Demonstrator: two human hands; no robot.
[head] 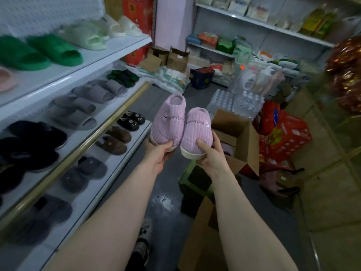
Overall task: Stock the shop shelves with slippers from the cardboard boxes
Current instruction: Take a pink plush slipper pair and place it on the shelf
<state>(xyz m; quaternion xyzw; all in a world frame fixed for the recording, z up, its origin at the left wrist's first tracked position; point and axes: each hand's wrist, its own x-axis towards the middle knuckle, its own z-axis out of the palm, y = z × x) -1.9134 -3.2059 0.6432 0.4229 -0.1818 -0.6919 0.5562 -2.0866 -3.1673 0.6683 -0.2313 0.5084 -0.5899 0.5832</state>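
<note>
I hold a pair of lilac corduroy slippers side by side above the aisle floor, toes toward me. My left hand (159, 153) grips the toe of the left slipper (168, 122). My right hand (210, 153) grips the toe of the right slipper (196, 132), thumb on top. An open cardboard box (237, 133) stands on the floor just right of the slippers. A second cardboard box (201, 237) sits under my right forearm. The white shelves (82, 145) on the left carry rows of slippers.
Green and pale slides (56, 48) fill the top shelf, grey slides (93, 95) the middle, dark and brown fluffy slippers (112, 142) the lower one. A green stool (195, 180) stands below my hands. Water bottle packs (234, 103), red bags and more boxes crowd the far floor.
</note>
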